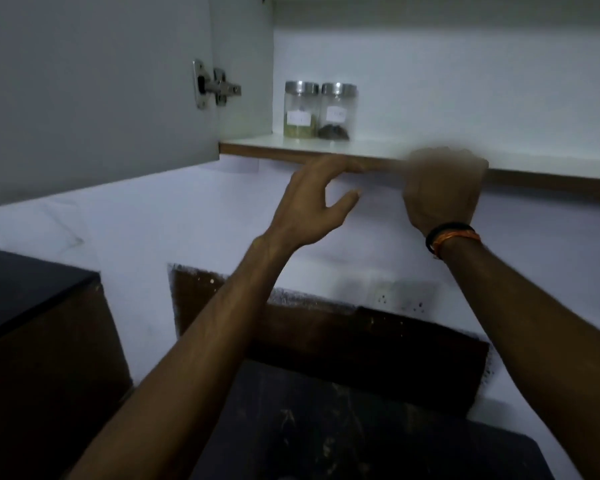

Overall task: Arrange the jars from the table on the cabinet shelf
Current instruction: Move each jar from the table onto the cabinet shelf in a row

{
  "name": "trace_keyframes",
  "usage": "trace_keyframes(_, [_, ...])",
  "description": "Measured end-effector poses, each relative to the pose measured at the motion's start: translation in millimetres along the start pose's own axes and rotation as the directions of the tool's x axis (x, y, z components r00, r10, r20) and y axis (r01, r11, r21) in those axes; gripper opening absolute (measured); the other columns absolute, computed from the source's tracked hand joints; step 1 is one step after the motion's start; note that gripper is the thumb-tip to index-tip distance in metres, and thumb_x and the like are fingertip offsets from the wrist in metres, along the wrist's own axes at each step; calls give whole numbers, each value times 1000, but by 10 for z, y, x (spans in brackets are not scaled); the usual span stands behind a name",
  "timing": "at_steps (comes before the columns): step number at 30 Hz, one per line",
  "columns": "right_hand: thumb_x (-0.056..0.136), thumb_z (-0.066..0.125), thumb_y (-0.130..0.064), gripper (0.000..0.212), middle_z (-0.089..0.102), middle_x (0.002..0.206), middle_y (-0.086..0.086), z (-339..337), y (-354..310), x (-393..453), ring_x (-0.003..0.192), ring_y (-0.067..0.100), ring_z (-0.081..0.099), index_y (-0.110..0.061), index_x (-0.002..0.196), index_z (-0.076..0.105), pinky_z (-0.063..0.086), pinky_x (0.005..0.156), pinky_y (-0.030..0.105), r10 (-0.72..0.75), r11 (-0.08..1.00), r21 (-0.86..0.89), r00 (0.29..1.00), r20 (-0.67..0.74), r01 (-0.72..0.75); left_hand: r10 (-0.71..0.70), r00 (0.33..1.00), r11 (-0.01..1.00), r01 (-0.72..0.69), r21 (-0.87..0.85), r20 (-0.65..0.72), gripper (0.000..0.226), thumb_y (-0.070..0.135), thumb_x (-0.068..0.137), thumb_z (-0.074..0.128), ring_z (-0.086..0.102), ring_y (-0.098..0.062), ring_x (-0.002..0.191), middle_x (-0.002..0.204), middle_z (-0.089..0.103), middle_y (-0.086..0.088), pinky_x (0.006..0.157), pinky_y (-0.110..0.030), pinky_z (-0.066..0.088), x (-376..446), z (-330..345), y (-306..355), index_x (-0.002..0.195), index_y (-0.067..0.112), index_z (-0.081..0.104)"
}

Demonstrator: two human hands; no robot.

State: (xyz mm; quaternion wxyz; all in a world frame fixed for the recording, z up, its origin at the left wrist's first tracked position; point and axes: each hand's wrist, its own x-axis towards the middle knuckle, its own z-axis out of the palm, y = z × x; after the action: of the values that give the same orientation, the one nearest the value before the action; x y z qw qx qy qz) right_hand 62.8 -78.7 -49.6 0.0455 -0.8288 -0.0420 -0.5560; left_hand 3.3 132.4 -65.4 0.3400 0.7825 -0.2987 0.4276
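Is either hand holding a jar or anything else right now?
The left hand is open and empty. The right hand is curled but blurred, so a hold cannot be told. Both jars stand on the shelf.

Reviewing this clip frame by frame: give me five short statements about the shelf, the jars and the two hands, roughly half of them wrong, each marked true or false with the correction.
1. Two jars stand side by side on the cabinet shelf. True: the left jar and the right jar.
2. Both jars have metal lids and white labels. True.
3. The left hand holds a jar. False: it is empty, fingers relaxed, below the shelf's front edge.
4. The jars hold the same contents. False: the left jar holds something yellowish-green, the right something dark.
5. The right hand wears bands at the wrist. True: dark and orange bands; the hand itself is motion-blurred.
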Motion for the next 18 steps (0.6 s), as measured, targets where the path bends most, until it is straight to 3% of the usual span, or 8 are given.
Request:
trace_keyframes(2, [93,43,-31,46,60,130,13,-54,-126,-214,123,34,51,-11,132,58,28,112,48,-6,997,83,999,37,3,-132,990,991,133,-7,52,29,24,91,71,63,-15,111,118,71,1,99,-38,49,-366,39,-5,118,13,70])
trace_keyframes(4, [83,51,-26,61,46,148,12,-109,-288,-475,138,34,39,-14,143,49,30,112,50,38,978,202,996,82,-54,-262,951,964,267,-10,162,31,24,91,71,63,-15,108,118,71,-1,96,-37,52,-760,98,-36,120,12,70])
trace_keyframes(6, [81,53,-24,64,43,150,12,-137,-465,-835,137,35,39,-17,144,48,35,105,46,81,938,321,985,153,-127,-388,878,916,402,8,278,31,21,90,73,65,-16,106,116,72,-4,94,-36,54,-1185,156,-69,119,10,70])
trace_keyframes(9, [81,57,-18,58,49,141,13,-100,-676,-1561,130,35,43,-15,139,53,36,102,44,43,904,374,914,404,-208,-539,729,828,550,108,423,30,19,87,75,68,-18,103,111,73,-5,94,-37,54,-1836,224,-124,115,10,71])
trace_keyframes(14, [85,58,-13,48,51,136,12,-41,-841,-2803,128,34,44,-16,132,59,36,106,46,-59,885,326,615,786,-332,-670,523,699,684,210,527,30,22,87,74,67,-17,105,114,72,-4,94,-34,53,-2823,291,-115,116,13,70])
trace_keyframes(18, [86,61,-17,55,45,142,10,-124,-931,-3655,132,31,42,-19,140,52,35,111,42,-113,897,253,365,924,-363,-717,412,631,727,271,562,27,17,89,69,64,-16,106,116,70,-4,92,-29,50,-3508,312,-32,116,13,68])
